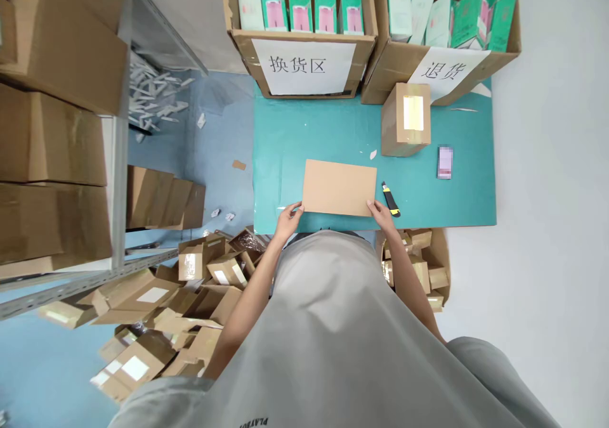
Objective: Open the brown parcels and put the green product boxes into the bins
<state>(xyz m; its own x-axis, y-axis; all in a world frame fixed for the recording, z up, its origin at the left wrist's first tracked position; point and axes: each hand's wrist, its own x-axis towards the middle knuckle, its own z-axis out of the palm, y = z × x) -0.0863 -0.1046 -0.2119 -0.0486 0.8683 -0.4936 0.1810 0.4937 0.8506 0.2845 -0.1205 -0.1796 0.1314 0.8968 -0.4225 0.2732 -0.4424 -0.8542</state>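
Note:
A plain brown cardboard box (339, 187) is at the near side of the teal table, one smooth rectangular face turned up. Its depth is hard to make out from above. My left hand (288, 219) grips the near left corner, thumb on the edge. At the near right corner my right hand (380, 214) pinches the box in the same way. Just right of the box lies a black and yellow utility knife (391, 200), apart from my fingers. Farther back stands a taped carton (405, 120) with a white label.
Two large open cartons, one (242, 60) left and one (504, 66) right, hold green and white boxes at the table's back. A phone (445, 162) lies at right on the teal table (304, 123). Discarded boxes (152, 295) pile up at left, below a loaded shelf (118, 162).

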